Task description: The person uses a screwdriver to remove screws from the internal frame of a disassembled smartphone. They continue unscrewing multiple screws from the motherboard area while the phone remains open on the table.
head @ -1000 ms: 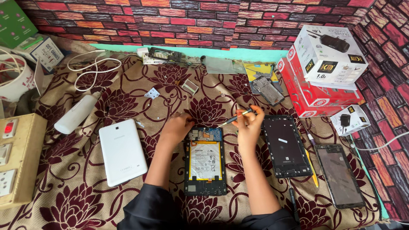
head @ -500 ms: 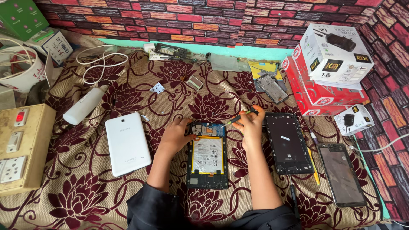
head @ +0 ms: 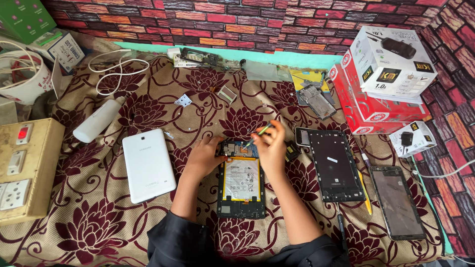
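Observation:
An opened tablet (head: pixel 240 185) lies on the floral cloth with its battery and circuit board showing. My left hand (head: pixel 205 155) rests on its upper left corner and steadies it. My right hand (head: pixel 271 143) holds a thin green-tipped tool (head: pixel 260 134) whose point touches the top of the tablet's board. A white tablet back cover (head: pixel 148 164) lies to the left. To the right lie a black tablet frame (head: pixel 335 164) and a dark screen panel (head: pixel 397 201).
Stacked red and white boxes (head: pixel 383 79) stand at the back right, with a small charger box (head: pixel 412 138) beside them. A switchboard (head: pixel 24 168) sits at the left edge. A white bottle (head: pixel 98 120), white cables (head: pixel 116 69) and loose phone parts (head: pixel 316 99) lie farther back.
The view has shifted slightly downward and left. Both hands stay at the top of the opened tablet, the right hand's tool still working at the board.

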`<state>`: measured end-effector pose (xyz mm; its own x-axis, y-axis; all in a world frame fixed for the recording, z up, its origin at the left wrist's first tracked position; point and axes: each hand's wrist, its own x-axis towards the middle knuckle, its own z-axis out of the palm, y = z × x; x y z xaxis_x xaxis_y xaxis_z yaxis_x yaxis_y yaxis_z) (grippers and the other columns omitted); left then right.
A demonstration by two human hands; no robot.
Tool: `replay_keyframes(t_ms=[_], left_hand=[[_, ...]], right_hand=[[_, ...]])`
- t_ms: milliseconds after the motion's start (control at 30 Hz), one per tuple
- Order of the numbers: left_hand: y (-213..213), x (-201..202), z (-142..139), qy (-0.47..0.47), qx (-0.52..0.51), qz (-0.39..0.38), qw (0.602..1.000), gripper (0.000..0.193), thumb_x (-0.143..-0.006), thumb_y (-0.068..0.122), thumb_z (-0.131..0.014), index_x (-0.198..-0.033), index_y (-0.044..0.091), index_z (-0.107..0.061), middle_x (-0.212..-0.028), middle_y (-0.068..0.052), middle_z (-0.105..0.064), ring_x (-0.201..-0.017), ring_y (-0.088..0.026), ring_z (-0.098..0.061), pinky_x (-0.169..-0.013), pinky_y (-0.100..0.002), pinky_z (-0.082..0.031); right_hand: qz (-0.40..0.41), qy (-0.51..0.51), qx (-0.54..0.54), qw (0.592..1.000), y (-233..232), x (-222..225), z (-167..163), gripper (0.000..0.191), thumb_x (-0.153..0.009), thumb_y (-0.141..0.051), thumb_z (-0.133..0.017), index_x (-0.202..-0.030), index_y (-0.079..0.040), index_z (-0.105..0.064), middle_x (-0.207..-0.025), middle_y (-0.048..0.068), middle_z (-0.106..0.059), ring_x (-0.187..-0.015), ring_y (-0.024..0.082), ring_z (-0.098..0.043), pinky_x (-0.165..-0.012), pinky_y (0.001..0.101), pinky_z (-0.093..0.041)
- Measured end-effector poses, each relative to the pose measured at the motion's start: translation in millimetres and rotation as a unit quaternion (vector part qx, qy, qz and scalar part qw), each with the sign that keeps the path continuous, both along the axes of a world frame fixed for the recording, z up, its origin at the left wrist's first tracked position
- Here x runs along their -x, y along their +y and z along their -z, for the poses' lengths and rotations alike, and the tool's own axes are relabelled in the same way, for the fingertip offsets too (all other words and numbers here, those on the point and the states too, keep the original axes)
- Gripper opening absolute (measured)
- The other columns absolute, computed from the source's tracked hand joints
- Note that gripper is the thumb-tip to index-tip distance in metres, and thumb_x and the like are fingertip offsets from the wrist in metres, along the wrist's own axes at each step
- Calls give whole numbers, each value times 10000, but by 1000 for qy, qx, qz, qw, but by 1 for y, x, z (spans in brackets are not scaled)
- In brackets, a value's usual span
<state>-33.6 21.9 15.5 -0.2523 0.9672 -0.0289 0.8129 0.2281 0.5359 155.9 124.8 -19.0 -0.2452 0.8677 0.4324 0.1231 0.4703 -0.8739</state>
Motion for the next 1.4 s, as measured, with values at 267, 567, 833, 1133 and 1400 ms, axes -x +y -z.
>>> replay_keyframes(t_ms=[267,567,833,1133,1400], left_hand=[[1,0,0,3,1,1,1000,692,-737,270,-874,-1364,187,-592,-1221,-73,-632,-1172,-311,-580,-1015,-424,-481],[2,0,4,15,-17,2,1000,686,-736,276,-875,-1354,176,-593,-1210,-82,-636,-1181,-311,-588,-1010,-424,-483],[2,0,4,17,-11,6,1000,683,-749,299,-865,-1361,182,-587,-1200,-83,-628,-1184,-314,-582,-1009,-427,-482],[1,-2,6,17,-25,5,1000,689,-745,293,-868,-1363,177,-585,-1222,-100,-622,-1202,-329,-579,-1016,-440,-479],[1,-4,1,18,0,0,1000,711,-755,303,-865,-1390,181,-568,-1268,-105,-608,-1214,-336,-567,-1038,-451,-465]], right_hand=[[-73,13,-25,997,-23,11,5,554,-979,69,-638,-1426,-15,-321,-1202,181,-651,-1138,263,-726,-888,331,-650],[-103,17,-37,994,-26,11,0,523,-985,76,-620,-1415,-3,-334,-1194,176,-631,-1117,246,-723,-835,318,-668],[-106,8,-68,992,-25,10,5,514,-982,63,-637,-1413,4,-365,-1201,178,-642,-1122,253,-723,-863,328,-658],[-82,-41,-180,979,-24,14,5,535,-934,-14,-757,-1379,-37,-461,-1180,171,-624,-1037,242,-727,-847,332,-669],[-135,-35,-158,978,-24,8,6,518,-968,30,-697,-1408,-44,-434,-1140,140,-709,-1052,222,-757,-916,352,-655]])
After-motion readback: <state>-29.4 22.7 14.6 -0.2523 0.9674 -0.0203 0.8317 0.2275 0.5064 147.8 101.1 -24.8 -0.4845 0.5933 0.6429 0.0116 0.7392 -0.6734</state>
